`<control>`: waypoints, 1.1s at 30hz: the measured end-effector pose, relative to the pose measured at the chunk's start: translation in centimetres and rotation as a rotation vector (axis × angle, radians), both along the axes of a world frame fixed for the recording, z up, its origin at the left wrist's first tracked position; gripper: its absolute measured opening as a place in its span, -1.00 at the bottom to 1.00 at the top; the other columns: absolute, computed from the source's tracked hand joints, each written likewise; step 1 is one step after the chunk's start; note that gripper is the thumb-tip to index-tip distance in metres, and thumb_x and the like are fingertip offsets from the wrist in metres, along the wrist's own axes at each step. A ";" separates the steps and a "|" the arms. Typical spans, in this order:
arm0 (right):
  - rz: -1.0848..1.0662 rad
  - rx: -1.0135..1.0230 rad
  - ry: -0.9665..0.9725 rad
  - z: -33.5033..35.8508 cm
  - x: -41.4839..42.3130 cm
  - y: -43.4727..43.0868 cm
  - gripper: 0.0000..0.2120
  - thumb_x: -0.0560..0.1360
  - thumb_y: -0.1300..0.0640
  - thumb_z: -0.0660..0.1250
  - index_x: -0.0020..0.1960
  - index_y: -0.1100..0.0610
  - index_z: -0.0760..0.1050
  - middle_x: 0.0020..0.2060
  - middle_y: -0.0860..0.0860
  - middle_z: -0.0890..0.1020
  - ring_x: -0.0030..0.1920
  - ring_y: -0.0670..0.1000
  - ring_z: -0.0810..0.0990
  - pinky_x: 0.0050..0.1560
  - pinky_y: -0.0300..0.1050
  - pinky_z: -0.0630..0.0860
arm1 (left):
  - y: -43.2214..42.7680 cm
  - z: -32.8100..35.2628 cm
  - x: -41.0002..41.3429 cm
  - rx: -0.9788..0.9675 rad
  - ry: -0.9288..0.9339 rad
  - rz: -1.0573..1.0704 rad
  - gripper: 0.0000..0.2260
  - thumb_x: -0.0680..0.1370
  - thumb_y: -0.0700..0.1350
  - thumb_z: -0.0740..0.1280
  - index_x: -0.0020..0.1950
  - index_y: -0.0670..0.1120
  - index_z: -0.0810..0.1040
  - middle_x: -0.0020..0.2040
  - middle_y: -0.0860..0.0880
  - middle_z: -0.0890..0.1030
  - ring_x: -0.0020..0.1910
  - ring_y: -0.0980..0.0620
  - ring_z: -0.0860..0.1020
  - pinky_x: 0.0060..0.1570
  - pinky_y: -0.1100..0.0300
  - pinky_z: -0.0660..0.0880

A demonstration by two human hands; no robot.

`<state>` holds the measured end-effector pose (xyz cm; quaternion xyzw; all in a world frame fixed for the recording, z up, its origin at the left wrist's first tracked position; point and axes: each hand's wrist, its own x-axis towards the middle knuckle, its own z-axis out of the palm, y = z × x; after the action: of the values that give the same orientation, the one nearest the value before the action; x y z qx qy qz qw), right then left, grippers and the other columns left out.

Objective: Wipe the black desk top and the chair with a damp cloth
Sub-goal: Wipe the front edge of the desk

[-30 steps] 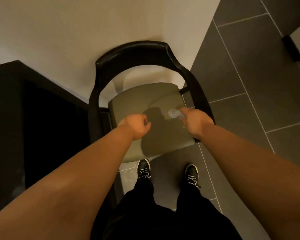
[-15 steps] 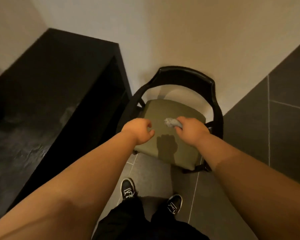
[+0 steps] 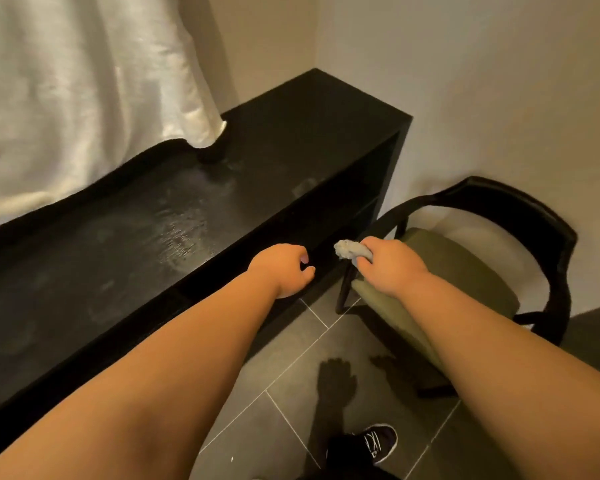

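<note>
The black desk top point(image 3: 250, 181) runs from lower left to upper middle, with wet streaks shining near its centre. To its right stands the chair point(image 3: 541, 216), a black curved frame with an olive seat point(image 3: 461, 268). My right hand point(image 3: 388, 265) grips a small grey cloth point(image 3: 349, 249), bunched up, over the seat's left corner. Just in front of the desk's front edge hovers my left hand point(image 3: 281, 270), fingers loosely curled and holding nothing.
A white curtain point(image 3: 77, 91) hangs down onto the back of the desk at the left. Beige walls meet in a corner behind desk and chair. Dark grey floor tiles point(image 3: 291, 393) lie below, with my shoe point(image 3: 378, 443) at the bottom.
The view has swung left from the chair to the desk. Both hands have moved left with it, off the middle of the seat toward the desk's front edge; the cloth stays in my right hand.
</note>
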<state>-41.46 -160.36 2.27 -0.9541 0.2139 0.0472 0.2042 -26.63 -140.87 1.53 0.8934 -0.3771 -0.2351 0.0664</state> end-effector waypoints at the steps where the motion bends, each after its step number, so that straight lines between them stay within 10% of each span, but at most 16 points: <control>1: 0.026 0.010 -0.003 0.3 0.9 2.5 -0.86 0.61 -0.09 0.22 -0.02 -0.04 0.45 -0.26 -0.06 0.56 -0.26 0.02 0.54 -0.30 0.02 0.49 | 2.8 0.3 0.3 0.000 -0.003 0.031 -0.61 0.61 0.26 0.28 0.35 0.10 0.56 0.23 0.07 0.64 0.19 0.00 0.61 0.19 -0.05 0.61; 18: 0.693 -0.011 -0.040 6.5 15.2 41.8 -0.83 0.59 -0.14 0.26 -0.06 -0.05 0.48 -0.22 -0.09 0.59 -0.20 0.01 0.56 -0.18 0.05 0.57 | 47.0 6.8 -0.3 -0.012 -0.067 0.737 -0.62 0.63 0.22 0.28 0.36 0.06 0.58 0.26 0.03 0.64 0.22 -0.04 0.60 0.23 -0.06 0.58; 33: 1.190 0.004 0.016 4.7 18.5 62.0 -0.85 0.60 -0.07 0.25 0.10 -0.07 0.52 -0.19 -0.11 0.62 -0.18 -0.04 0.60 -0.13 0.06 0.61 | 64.2 3.9 -9.5 0.023 -0.059 1.262 -0.65 0.62 0.23 0.30 0.29 0.08 0.61 0.15 0.07 0.66 0.16 -0.02 0.61 0.16 -0.02 0.59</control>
<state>-22.98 -98.34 6.93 -0.9093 -0.3562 0.1610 0.1427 -36.14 -76.64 5.47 0.9505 0.2234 -0.1301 0.1725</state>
